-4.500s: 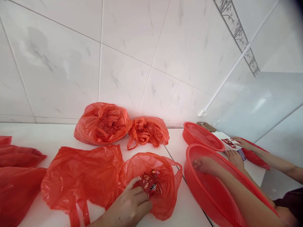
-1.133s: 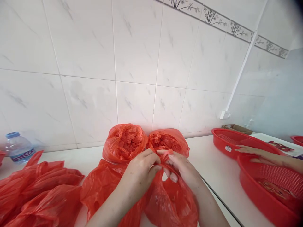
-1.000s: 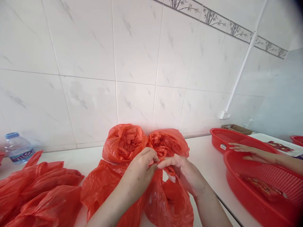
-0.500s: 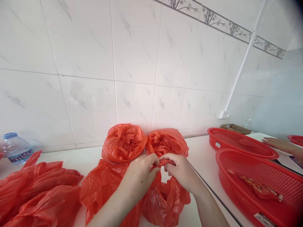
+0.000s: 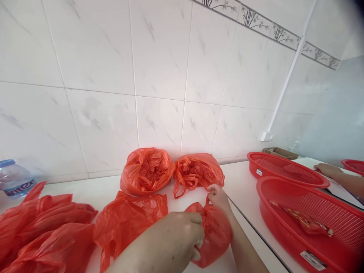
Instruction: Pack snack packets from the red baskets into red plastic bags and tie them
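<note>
A gathered red plastic bag (image 5: 214,231) stands on the white table in front of me, its top drawn into a twisted neck. My right hand (image 5: 218,198) pinches that neck from the right. Low on the bag's left side, my left hand (image 5: 182,239) curls its fingers against the film; its fingertips are partly hidden. Left of it lies a flat, loose red plastic bag (image 5: 127,220), partly behind my left forearm. Against the wall sit a bulging red bag of crumpled film (image 5: 148,170) and another red bag (image 5: 200,170) with handles hanging forward.
More red bags (image 5: 54,231) are heaped at the left, by a plastic water bottle (image 5: 17,180). On the right stand a red basket (image 5: 269,204) holding a printed packet (image 5: 308,220) and another red basket (image 5: 253,167). Beyond them, another person's hand (image 5: 327,170) reaches in.
My hands have come apart from the bag's handles. My left hand moved down to the bag's side; my right stays at its top, now drawn closed. The other person's hand shifted slightly.
</note>
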Demonstrator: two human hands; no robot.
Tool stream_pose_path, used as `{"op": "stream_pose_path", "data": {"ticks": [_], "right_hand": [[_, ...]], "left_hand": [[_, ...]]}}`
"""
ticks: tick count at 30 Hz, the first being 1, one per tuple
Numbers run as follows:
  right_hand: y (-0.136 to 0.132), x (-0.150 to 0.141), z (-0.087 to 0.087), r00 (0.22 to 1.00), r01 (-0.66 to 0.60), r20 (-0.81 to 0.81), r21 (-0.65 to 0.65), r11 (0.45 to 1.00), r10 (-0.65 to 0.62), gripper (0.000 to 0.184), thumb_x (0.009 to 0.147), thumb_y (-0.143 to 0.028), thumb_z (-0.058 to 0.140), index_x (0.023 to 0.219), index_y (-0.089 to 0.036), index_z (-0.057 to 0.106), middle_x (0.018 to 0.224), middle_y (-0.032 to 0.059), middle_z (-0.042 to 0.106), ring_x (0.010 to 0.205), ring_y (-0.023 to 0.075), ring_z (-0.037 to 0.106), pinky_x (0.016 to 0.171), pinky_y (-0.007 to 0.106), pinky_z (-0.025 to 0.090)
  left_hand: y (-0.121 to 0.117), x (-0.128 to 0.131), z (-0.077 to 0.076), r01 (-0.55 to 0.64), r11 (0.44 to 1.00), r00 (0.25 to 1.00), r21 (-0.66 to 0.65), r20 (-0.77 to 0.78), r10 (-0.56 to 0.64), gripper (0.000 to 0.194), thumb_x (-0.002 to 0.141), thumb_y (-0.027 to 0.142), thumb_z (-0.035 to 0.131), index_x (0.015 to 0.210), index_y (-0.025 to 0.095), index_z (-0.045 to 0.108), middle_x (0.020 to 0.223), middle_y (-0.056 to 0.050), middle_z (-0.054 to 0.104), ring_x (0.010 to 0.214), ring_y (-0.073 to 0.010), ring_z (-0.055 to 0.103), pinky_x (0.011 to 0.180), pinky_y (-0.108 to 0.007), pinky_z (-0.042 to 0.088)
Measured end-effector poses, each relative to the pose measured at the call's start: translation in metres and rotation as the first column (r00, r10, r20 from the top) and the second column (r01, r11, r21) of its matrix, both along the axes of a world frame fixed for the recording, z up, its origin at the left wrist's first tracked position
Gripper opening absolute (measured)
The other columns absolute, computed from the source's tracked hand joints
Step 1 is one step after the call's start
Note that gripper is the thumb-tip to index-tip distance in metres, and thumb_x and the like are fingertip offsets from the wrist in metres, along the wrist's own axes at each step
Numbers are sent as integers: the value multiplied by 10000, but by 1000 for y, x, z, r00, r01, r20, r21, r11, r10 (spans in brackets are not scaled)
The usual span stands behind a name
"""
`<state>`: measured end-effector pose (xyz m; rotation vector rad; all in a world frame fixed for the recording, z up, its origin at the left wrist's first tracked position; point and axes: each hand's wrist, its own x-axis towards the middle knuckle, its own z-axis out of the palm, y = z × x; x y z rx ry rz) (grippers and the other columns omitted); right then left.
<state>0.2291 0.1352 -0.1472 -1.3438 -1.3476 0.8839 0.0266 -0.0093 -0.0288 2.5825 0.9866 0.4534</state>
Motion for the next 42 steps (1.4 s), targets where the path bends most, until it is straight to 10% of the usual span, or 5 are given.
{"op": "stream_pose_path", "data": {"ticks": [10,20,30,37,42], "right_hand": [[4,21,-32,959,-103,-274,-89,991,75,363,684,-516,612,797,-181,530,616,-40,556,506,100,490,510,234,376],[4,34,-48,917,-80,-397,-107,991,31,457,584,-482,737,910,-198,590,695,-23,601,609,147,564,530,237,428],[25,48,-67,903,-23,-421,-237,971,-82,384,455,-379,777,802,-279,646,771,59,629,640,190,606,561,323,509],[38,49,-88,936,11,-344,-174,985,-71,213,561,-333,692,767,-340,638,820,119,604,653,202,614,586,391,482],[26,40,-72,924,-8,-379,-154,988,-52,295,480,-355,764,752,-297,663,796,101,615,653,202,587,574,369,500]], "left_hand": [[-3,-1,12,-109,945,961,-308,210,179,87,753,235,656,832,267,640,853,54,631,762,-142,578,626,-227,433],[37,20,-57,-301,953,949,43,-86,303,999,565,424,803,1418,204,331,1442,-216,393,1177,-399,514,880,-472,472],[22,-20,-12,-461,853,876,244,-24,481,156,708,171,555,832,240,620,751,-13,687,650,-208,635,527,-288,408],[-27,-114,53,-792,515,594,327,218,774,430,739,73,413,1098,228,593,1007,-50,674,896,-220,623,735,-296,451],[-71,-187,71,-893,-13,131,450,286,949,464,767,141,443,1204,256,548,1057,-67,670,938,-292,621,753,-358,458]]}}
